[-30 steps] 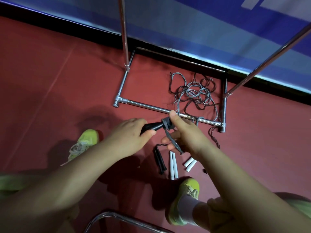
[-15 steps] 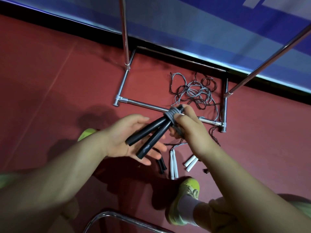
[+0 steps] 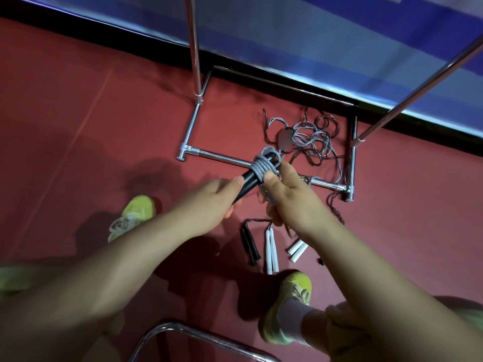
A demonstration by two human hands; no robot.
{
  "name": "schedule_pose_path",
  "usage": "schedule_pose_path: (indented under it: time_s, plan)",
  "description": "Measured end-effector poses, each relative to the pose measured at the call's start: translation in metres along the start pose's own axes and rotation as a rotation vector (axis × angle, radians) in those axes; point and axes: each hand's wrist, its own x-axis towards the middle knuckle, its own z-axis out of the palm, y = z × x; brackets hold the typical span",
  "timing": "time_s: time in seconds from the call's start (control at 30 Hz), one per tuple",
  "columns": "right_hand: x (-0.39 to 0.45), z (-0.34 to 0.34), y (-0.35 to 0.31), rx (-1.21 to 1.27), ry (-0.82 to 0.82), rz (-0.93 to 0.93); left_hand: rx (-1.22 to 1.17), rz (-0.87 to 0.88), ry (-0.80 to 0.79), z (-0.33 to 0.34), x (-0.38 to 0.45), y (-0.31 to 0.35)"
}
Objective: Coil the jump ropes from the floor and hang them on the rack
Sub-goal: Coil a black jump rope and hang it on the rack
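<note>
Left hand clenched round the lower ends of the black handles, held above the red floor. Best kept steady and level, as an anchor. Grey cord wound in tight turns round the handles' upper ends. Right hand pinching those turns with the thumb; worth keeping tension, laying each wrap snug beside the last. Beyond, loose ropes tangled inside the rack base, awaiting coiling.

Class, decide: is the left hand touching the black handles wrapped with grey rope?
Touching. The head view shows the left hand gripping the lower end of the black handles, with no gap visible.
</note>
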Motion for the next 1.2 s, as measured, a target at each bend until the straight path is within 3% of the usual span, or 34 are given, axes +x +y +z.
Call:
schedule_pose_path:
  time_s: [0.1, 0.17, 0.3, 0.4, 0.47, 0.7, 0.93, 1.03, 1.1, 1.2]
  plan:
    - [0.003, -0.003, 0.004, -0.147, 0.008, 0.110, 0.261, 0.077, 0.086, -0.004, 0.001, -0.002]
    - [0.003, -0.005, 0.005, -0.176, 0.000, 0.197, 0.330, 0.071, 0.062, -0.003, 0.001, -0.001]
    - [-0.001, -0.005, -0.001, 0.002, -0.044, 0.316, 0.526, 0.153, 0.079, -0.001, -0.001, -0.003]
    - [-0.004, -0.004, -0.006, 0.067, -0.015, 0.280, 0.792, 0.322, 0.235, -0.001, -0.004, -0.004]
    - [-0.004, -0.003, -0.006, 0.095, 0.001, 0.220, 0.808, 0.341, 0.264, -0.003, -0.005, -0.002]
    - [-0.004, 0.000, -0.002, 0.024, -0.006, 0.047, 0.429, 0.105, 0.034, -0.012, -0.006, 0.007]
    - [0.000, -0.008, -0.005, 0.184, -0.160, 0.207, 0.316, 0.046, -0.108, -0.014, -0.002, 0.005]
    - [0.002, -0.009, -0.002, 0.246, -0.225, 0.137, -0.182, -0.135, -0.413, -0.014, -0.006, 0.008]
    - [0.003, -0.011, -0.001, 0.304, -0.245, 0.091, -0.357, -0.246, -0.608, -0.016, -0.007, 0.007]
    - [0.003, -0.011, -0.003, 0.350, -0.258, 0.076, -0.519, -0.279, -0.685, -0.014, -0.011, 0.013]
